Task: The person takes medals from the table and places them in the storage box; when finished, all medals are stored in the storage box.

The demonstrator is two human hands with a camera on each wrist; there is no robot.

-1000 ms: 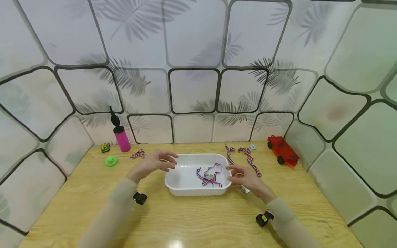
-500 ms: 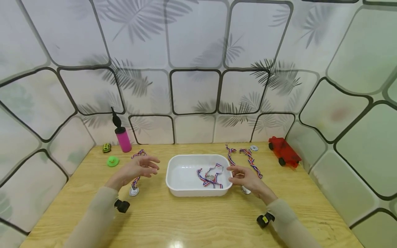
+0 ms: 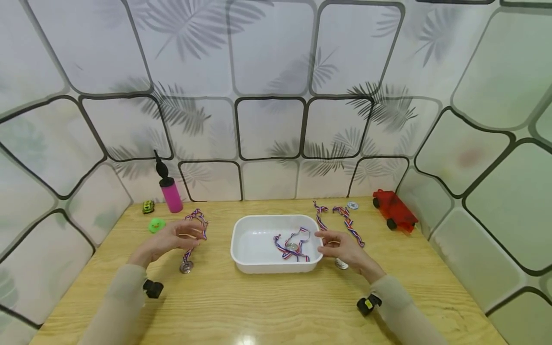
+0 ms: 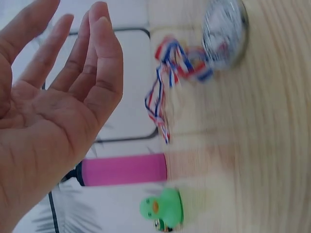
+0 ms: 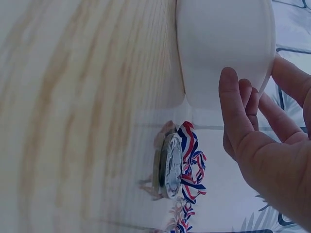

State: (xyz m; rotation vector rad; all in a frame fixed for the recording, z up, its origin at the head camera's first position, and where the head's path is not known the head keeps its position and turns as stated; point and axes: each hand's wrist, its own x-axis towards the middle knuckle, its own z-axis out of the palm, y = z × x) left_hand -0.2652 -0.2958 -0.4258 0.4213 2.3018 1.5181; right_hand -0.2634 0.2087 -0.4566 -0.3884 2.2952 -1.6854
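My left hand (image 3: 181, 237) hovers over the table left of the white tray (image 3: 241, 258). In the left wrist view its fingers (image 4: 92, 63) are straight and relaxed and hold nothing. Just past its fingertips lies a medal (image 3: 186, 267) with a red, white and blue ribbon (image 4: 163, 99). My right hand (image 3: 334, 245) stays open beside the tray's right rim, its fingers (image 5: 235, 111) close to the tray wall (image 5: 223, 48). Another medal (image 3: 293, 245) with its ribbon lies inside the tray. A medal disc (image 5: 170, 165) rests on the table under my right hand.
More ribboned medals (image 3: 348, 224) lie behind my right hand. A red toy truck (image 3: 394, 211) stands at the back right. A pink pump (image 3: 171, 194), a green duck (image 3: 156, 224) and a small toy car (image 3: 147, 206) sit at the back left. Panelled walls enclose the wooden table (image 3: 267, 306).
My left hand has moved left, from over the tray's left rim to the medal ribbon on the table. The right hand has stayed beside the tray.
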